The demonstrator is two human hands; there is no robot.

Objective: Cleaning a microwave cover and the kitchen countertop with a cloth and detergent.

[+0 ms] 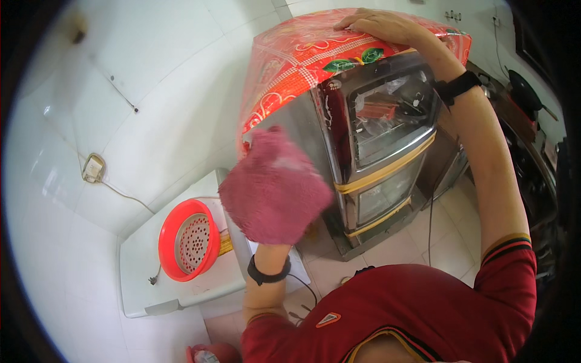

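Note:
A fluffy pink cloth (277, 195) covers my left hand (273, 249), hiding its fingers; only the wrist with a black band shows. The cloth is beside the grey side of a metal-framed cabinet (390, 168) with glass doors. Over the cabinet's top lies a red patterned plastic cover (290, 59) with green leaf prints, hanging down at the left. My right hand (381, 26) rests palm down on that cover, holding nothing visible. Behind the upper glass door are plastic bags and a reddish item. Yellow strips run along the door edges.
A white appliance top (140, 263) at left bears a red plastic basin (165, 245) with a perforated metal strainer (195, 240) in it. A plug socket (94, 168) with a cable is on the tiled wall. At right are a black pan (524, 93) and a dark counter. A pink bin (224, 353) stands below.

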